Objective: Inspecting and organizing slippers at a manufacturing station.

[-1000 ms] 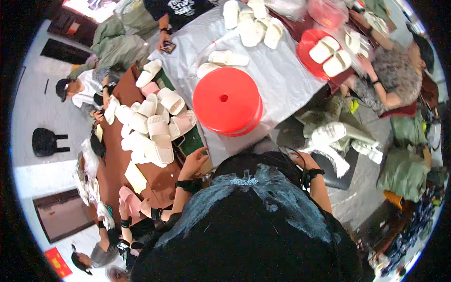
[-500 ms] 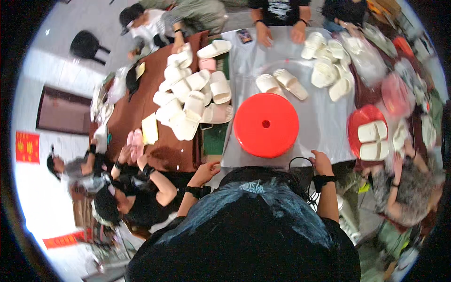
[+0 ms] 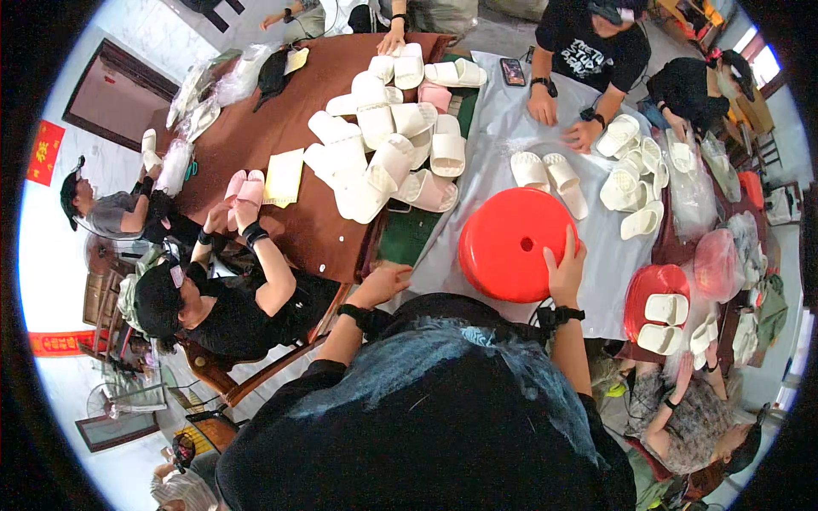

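A round red stool [image 3: 511, 247], with a small hole in its top, stands on the grey-covered table before me. My right hand [image 3: 566, 271] lies against the stool's right edge, fingers stretched apart along it. Left of the stool and apart from it, my left hand [image 3: 382, 284] hangs near the table's front edge, fingers loosely extended and nothing visible in them. Just behind the stool is a pair of white slippers [image 3: 549, 180]. A large heap of white slippers [image 3: 375, 128] lies to the left, with a few pinkish ones among them.
More white slippers [image 3: 629, 175] lie at the right, by clear plastic bags [image 3: 692, 196]. A red tray [image 3: 632, 298] holds a white pair. Across the table a person [image 3: 588, 60] rests both hands beside a phone [image 3: 512, 71]. At left, another person holds pink slippers [image 3: 245, 194] near yellow paper [image 3: 284, 177].
My right hand has come to the stool's right edge, from beside it. The view has swung left, so the scene sits further right. The person opposite now shows more fully, hands shifted.
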